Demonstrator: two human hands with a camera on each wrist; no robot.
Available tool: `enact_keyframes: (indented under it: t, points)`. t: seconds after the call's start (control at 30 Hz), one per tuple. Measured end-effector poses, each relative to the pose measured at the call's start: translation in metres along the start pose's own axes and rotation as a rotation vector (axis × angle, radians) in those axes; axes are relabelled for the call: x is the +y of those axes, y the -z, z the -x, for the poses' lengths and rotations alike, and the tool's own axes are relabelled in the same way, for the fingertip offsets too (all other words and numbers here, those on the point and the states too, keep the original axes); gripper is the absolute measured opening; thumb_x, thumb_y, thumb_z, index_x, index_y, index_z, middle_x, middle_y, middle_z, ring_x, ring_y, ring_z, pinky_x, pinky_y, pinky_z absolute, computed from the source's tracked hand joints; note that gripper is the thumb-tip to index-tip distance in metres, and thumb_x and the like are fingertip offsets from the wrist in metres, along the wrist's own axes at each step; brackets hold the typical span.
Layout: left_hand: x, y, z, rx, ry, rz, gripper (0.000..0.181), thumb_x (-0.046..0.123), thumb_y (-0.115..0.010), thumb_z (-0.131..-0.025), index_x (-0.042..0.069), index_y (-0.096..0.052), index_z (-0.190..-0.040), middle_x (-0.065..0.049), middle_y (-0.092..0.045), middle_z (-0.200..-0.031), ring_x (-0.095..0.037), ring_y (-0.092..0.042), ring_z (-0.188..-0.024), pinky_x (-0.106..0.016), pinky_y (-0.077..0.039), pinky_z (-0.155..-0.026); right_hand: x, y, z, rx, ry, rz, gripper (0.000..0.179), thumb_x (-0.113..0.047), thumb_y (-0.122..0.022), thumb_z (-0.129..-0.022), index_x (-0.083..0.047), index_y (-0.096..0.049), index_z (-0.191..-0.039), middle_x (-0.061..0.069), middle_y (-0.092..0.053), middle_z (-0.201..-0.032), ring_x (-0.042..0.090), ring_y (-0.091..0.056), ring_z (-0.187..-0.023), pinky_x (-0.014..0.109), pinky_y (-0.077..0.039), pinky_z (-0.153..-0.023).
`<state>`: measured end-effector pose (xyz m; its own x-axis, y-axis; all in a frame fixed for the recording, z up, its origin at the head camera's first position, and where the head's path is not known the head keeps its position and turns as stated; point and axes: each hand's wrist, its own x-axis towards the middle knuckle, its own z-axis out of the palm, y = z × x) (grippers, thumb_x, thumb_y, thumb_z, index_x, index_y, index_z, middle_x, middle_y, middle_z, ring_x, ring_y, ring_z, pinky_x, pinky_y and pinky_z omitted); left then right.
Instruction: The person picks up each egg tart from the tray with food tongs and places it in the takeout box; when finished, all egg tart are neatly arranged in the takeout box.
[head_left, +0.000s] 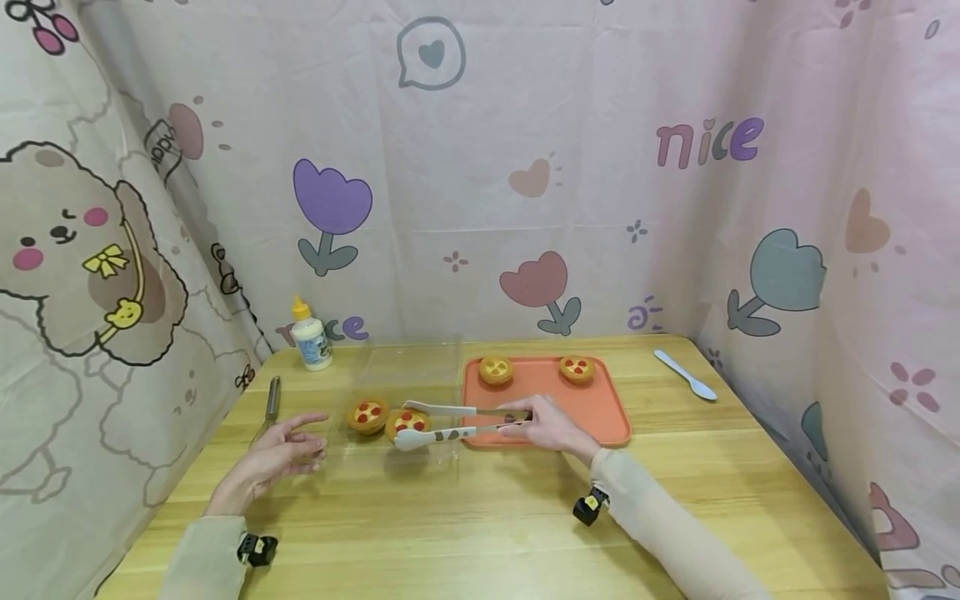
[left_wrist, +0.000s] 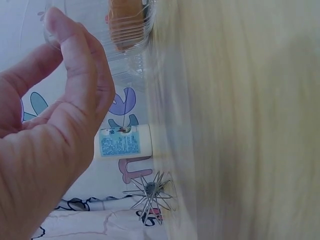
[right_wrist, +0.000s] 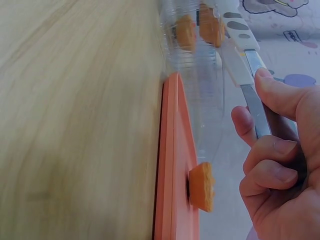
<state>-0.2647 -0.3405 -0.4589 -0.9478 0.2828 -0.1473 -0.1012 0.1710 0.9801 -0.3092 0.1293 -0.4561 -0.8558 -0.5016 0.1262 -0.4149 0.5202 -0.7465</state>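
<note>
My right hand (head_left: 551, 425) grips a pair of tongs (head_left: 480, 410) with white heads and metal arms. The tong heads reach to the left, on either side of a small pizza-topped tart (head_left: 410, 421); whether they squeeze it I cannot tell. A second such tart (head_left: 367, 415) sits just left of it, in a clear plastic container (head_left: 420, 362) with its lid raised at the back. My left hand (head_left: 273, 458) is held beside the container's left edge, fingers loosely bent with nothing in them. In the right wrist view, the tart (right_wrist: 211, 26) by the tongs stands higher than its neighbour.
Right of the container lies an orange tray (head_left: 547, 408) with two tarts, one plain-topped (head_left: 496, 370) and one pizza-topped (head_left: 577, 369). A yellow-capped bottle (head_left: 312, 340) stands at the back left. A whisk (left_wrist: 151, 189) lies left of the container. Far right is a pale blue spoon (head_left: 686, 375).
</note>
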Motion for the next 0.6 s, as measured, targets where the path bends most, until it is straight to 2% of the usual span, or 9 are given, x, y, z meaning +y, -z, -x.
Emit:
enact_keyframes:
  t: [0.23, 0.33, 0.43, 0.47, 0.6]
  points:
    - [0.002, -0.001, -0.001, 0.003, 0.009, -0.003, 0.071, 0.012, -0.061, -0.097, -0.004, -0.019, -0.152, -0.009, -0.065, -0.102, -0.019, -0.068, -0.09, -0.035, -0.061, -0.079, -0.004, -0.004, -0.002, 0.012, 0.002, -0.004, 0.041, -0.035, -0.076, -0.086, -0.018, -0.07, -0.123, -0.005, -0.071, -0.087, 0.006, -0.037, -0.048, 0.019, -0.031, -0.043]
    - [0.003, -0.001, -0.002, -0.001, 0.007, -0.006, 0.072, 0.013, -0.061, -0.097, -0.003, -0.018, -0.152, -0.01, -0.065, -0.103, -0.02, -0.067, -0.091, -0.036, -0.061, -0.08, -0.006, -0.006, -0.002, -0.002, 0.015, 0.018, 0.038, -0.036, -0.074, -0.087, -0.018, -0.071, -0.121, -0.006, -0.063, -0.073, 0.006, -0.033, -0.047, 0.019, -0.029, -0.043]
    - [0.003, -0.001, -0.001, -0.001, 0.006, -0.005, 0.071, 0.012, -0.061, -0.097, -0.003, -0.019, -0.152, -0.01, -0.065, -0.103, -0.02, -0.067, -0.091, -0.036, -0.061, -0.081, -0.009, -0.008, -0.004, -0.012, 0.03, 0.036, 0.039, -0.037, -0.073, -0.088, -0.019, -0.071, -0.122, -0.007, -0.06, -0.07, 0.005, -0.033, -0.048, 0.019, -0.029, -0.045]
    - [0.003, -0.001, 0.0, 0.0, 0.007, -0.001, 0.07, 0.012, -0.061, -0.097, -0.002, -0.02, -0.152, -0.009, -0.065, -0.102, -0.02, -0.068, -0.091, -0.036, -0.061, -0.081, -0.009, -0.008, -0.005, -0.016, 0.032, 0.041, 0.039, -0.038, -0.073, -0.088, -0.019, -0.071, -0.122, -0.006, -0.061, -0.071, 0.006, -0.033, -0.048, 0.019, -0.028, -0.045]
    - [0.002, -0.001, 0.002, -0.008, 0.003, 0.013, 0.066, 0.01, -0.06, -0.098, -0.002, -0.023, -0.151, -0.009, -0.065, -0.1, -0.02, -0.068, -0.09, -0.036, -0.061, -0.081, -0.013, -0.011, -0.007, -0.014, 0.018, 0.029, 0.043, -0.038, -0.074, -0.087, -0.016, -0.069, -0.124, -0.005, -0.072, -0.091, 0.006, -0.036, -0.048, 0.02, -0.031, -0.045]
